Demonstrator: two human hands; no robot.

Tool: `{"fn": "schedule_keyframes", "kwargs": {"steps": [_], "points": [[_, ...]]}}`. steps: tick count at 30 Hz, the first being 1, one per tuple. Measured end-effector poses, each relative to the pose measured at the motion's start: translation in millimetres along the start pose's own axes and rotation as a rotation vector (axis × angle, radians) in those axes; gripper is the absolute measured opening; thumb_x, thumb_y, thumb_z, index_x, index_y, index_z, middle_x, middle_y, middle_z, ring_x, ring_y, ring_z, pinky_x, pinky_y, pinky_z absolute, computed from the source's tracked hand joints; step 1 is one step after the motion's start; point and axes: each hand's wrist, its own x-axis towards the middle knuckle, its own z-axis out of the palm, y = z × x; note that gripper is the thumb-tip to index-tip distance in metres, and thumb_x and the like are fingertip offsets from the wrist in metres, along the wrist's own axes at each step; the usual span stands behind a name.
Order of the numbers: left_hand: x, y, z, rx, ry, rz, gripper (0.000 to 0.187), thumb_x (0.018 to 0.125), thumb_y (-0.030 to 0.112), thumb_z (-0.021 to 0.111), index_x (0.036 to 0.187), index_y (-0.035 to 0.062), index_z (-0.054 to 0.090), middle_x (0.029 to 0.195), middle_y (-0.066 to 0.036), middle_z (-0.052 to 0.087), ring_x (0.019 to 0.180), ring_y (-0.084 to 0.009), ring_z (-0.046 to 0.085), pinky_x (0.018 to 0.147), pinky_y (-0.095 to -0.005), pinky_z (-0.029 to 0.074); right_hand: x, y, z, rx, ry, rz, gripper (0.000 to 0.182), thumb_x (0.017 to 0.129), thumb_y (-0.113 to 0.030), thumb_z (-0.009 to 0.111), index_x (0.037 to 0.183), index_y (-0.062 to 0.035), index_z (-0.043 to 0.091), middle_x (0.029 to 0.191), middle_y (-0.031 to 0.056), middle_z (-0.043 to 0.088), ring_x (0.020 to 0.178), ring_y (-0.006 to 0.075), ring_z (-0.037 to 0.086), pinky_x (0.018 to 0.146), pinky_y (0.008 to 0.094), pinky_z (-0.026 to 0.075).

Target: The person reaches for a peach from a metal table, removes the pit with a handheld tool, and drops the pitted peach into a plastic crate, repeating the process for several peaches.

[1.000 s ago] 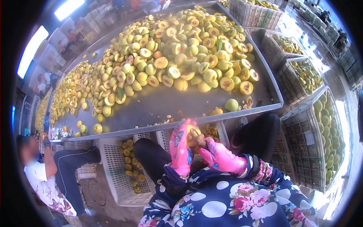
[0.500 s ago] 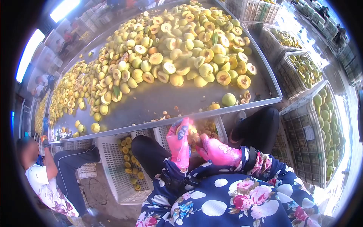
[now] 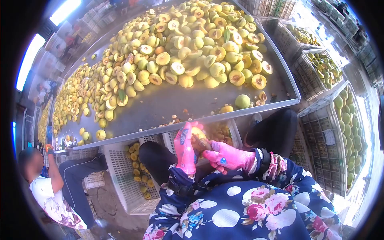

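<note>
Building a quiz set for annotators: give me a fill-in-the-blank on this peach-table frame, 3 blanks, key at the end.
1. Both hands wear ____ gloves, and the left hand grips a peach.
2. The right hand works at that peach just below the rim of the ____ table.
3. The single whole green fruit near the table's front edge lies ____ from the big heap of halved peaches.

Missing words: pink; metal; apart
</note>
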Motion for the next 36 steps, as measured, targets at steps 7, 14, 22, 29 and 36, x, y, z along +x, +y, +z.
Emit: {"fn": "schedule_keyframes", "kwargs": {"steps": [7,14,22,29,36], "points": [[12.3,-17.7,-22.9,0.098,0.037,0.051,0.024,0.09,0.022,0.059,0.1,-0.0002,0.062,0.09,-0.012,0.065,0.072,-0.0164,0.062,0.063,-0.028,0.053,5.3,-1.4,-1.7,-0.412,0.108,0.04,0.034,0.094,-0.027,0.042,0.113,0.0003,0.041,0.065,0.0003,0.048,0.046,0.009,0.05,0.042,0.024,0.044],[16.8,-27.7,-31.5,0.101,0.097,0.038,0.02,0.088,0.017,0.061,0.096,-0.0015,0.063,0.089,-0.011,0.066,0.074,-0.0163,0.063,0.063,-0.0271,0.053,9.8,3.1,-0.8,-0.167,0.086,0.144,0.035,0.09,-0.021,0.049,0.11,0.0058,0.042,0.07,0.0124,0.058,0.053,0.0189,0.058,0.043,0.0315,0.045],[21.5,-37.0,-41.5,0.166,0.13,0.069,0.019,0.088,0.015,0.062,0.097,-0.0017,0.063,0.091,-0.011,0.066,0.077,-0.0161,0.063,0.065,-0.0268,0.052,36.2,55.9,-18.6,-0.771,0.166,-0.112,0.031,0.091,-0.021,0.047,0.11,0.003,0.042,0.066,0.0048,0.052,0.053,0.013,0.054,0.043,0.028,0.045],[21.4,-39.0,-49.0,0.232,0.123,0.085,0.02,0.088,0.016,0.062,0.097,-0.0016,0.063,0.092,-0.011,0.066,0.079,-0.0155,0.063,0.066,-0.026,0.052,23.0,13.1,-2.6,-0.381,0.077,0.183,0.027,0.089,-0.018,0.047,0.108,0.0014,0.042,0.069,0.0066,0.052,0.05,0.0142,0.054,0.041,0.0286,0.044],[17.7,-33.5,-42.1,0.174,0.184,0.019,0.021,0.087,0.016,0.063,0.097,-0.0019,0.063,0.092,-0.011,0.066,0.079,-0.0157,0.063,0.066,-0.0259,0.051,30.3,24.4,-4.3,-0.135,0.005,0.178,0.025,0.089,-0.016,0.047,0.106,0.0015,0.042,0.068,0.0067,0.052,0.047,0.0141,0.052,0.038,0.0288,0.042]]}}
